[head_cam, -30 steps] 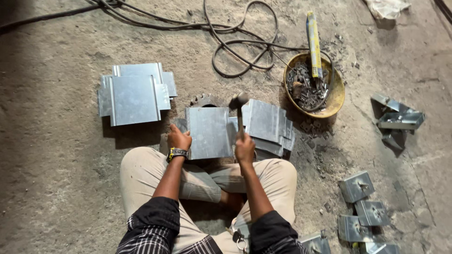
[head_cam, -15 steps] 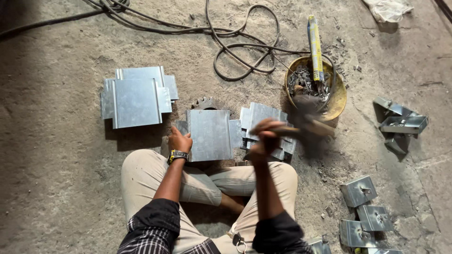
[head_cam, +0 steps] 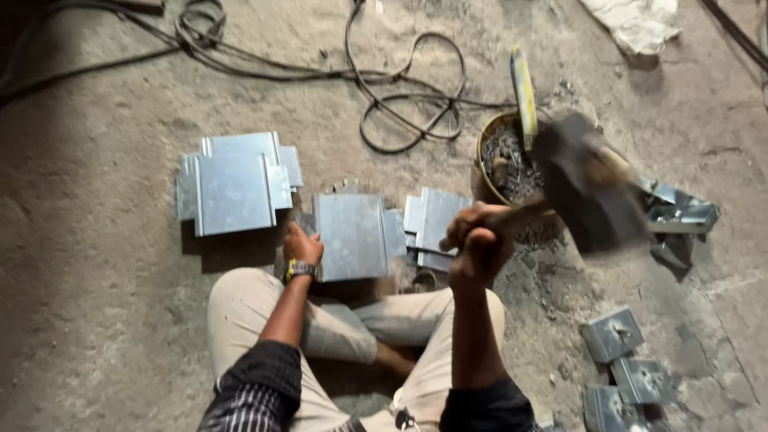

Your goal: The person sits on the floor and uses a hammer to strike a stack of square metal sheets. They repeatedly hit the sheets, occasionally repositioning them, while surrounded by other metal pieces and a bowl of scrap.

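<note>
Left hand (head_cam: 302,246) pinned the galvanised sheet piece (head_cam: 352,236) flat on the floor before my knees; right hand (head_cam: 478,244) gripped the raised hammer (head_cam: 588,188), blurred. Formed pieces (head_cam: 236,188) were stacked left, more blanks (head_cam: 438,224) remained right, so I'd judge it partway.

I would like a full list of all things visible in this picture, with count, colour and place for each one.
metal sheet: one, grey, on the floor before the crossed legs, under the left hand
sheet stack: one, grey, floor, far left
sheet pile: one, grey, right of the held sheet
hammer: one, dark head, blurred, raised at right
bowl: one, yellow rim, holds dark small parts, right of centre
small brackets: several, grey, lower right
bent metal pieces: a few, grey, right edge
cables: several, black, top
cloth: one, whitish, top right
left hand: on the sheet's edge, watch on the wrist
right hand: grips the hammer handle
</note>
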